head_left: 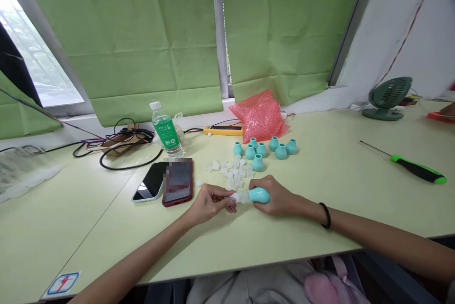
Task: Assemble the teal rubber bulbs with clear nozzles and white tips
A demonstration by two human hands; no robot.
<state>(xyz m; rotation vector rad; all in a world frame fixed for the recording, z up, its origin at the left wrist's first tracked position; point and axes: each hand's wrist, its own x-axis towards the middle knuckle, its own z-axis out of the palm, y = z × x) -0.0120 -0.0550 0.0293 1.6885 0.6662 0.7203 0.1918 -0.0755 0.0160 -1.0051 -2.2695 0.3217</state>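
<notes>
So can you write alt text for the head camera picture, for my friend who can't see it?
A person's right hand holds a teal bulb while the left hand pinches a clear tip at its end, over a pale green table. Behind the hands lie small clear pieces and more teal bulbs; two phones and a water bottle sit to the left.
</notes>
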